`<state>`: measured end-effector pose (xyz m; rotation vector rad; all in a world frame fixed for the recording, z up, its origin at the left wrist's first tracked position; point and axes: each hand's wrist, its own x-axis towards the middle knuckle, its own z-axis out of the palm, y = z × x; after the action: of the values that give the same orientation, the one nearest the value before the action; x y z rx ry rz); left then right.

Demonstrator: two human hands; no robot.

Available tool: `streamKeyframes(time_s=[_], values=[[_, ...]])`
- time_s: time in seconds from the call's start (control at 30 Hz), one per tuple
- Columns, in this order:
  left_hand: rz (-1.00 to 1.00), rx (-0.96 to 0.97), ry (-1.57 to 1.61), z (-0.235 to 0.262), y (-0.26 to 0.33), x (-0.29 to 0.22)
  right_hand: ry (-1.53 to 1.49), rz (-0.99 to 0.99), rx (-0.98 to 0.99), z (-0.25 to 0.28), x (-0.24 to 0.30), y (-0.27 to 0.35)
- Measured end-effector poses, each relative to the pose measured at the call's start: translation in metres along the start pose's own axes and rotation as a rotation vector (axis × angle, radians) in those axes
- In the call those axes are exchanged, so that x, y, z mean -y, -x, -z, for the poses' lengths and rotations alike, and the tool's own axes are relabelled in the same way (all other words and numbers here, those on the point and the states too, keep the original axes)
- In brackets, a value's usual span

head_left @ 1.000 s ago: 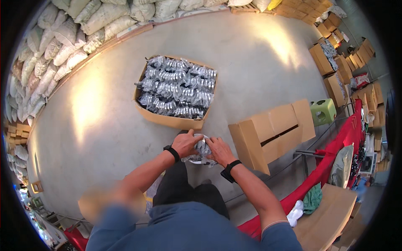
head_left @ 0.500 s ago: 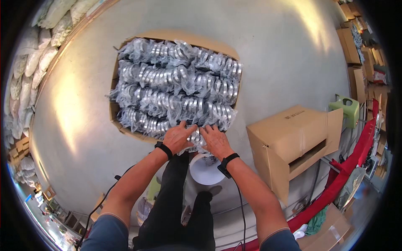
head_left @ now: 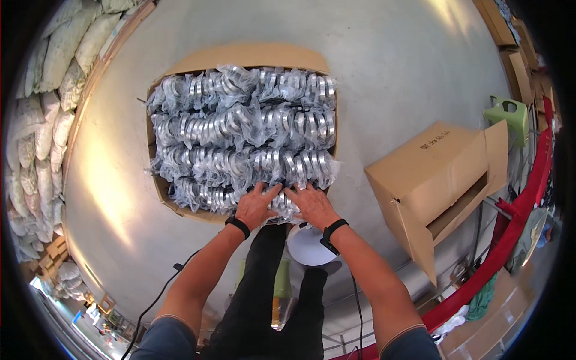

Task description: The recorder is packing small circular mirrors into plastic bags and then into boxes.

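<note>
In front of me stands an open cardboard box (head_left: pixel 258 56) packed with rows of shiny ring-shaped metal pieces (head_left: pixel 246 123) in clear plastic bags. My left hand (head_left: pixel 256 205) rests on the near row, its fingers spread over a bagged bundle (head_left: pixel 282 203). From the other side my right hand (head_left: pixel 314 205) lies on the same bundle, fingers apart and pointing away from me. Both hands press on it near the box's close edge. What the fingertips touch down between the rows is hidden.
At the right lies another cardboard box (head_left: pixel 441 165) with its flaps open, near a green stool (head_left: pixel 511 118) and a long red band (head_left: pixel 536 180). A round white object (head_left: pixel 312 247) sits by my legs. Stuffed sacks (head_left: pixel 69 45) are stacked at the left.
My view has shifted, so the packed box appears slightly left and lower. Both hands stay on the near row, and the bundle between them seems to lie lower among the others.
</note>
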<state>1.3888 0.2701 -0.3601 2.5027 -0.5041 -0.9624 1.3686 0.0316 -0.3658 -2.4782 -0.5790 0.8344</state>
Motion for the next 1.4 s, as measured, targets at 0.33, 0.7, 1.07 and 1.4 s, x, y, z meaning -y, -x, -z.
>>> streamKeyframes(time_s=[0.33,0.7,1.07,1.4], values=[[0.000,-0.098,-0.156,0.045,0.035,-0.035,0.041,-0.076,-0.254,0.019,0.022,0.044],[-0.041,-0.208,-0.127,0.015,-0.080,-0.060,-0.619,-0.436,-0.528,-0.042,0.115,0.207],[-0.038,-0.176,-0.305,0.035,0.077,-0.087,-0.712,-0.760,-0.618,-0.114,0.201,0.461],[0.189,0.547,-0.104,-0.077,0.360,-0.202,-0.732,-1.040,-0.894,-0.202,0.291,0.724]])
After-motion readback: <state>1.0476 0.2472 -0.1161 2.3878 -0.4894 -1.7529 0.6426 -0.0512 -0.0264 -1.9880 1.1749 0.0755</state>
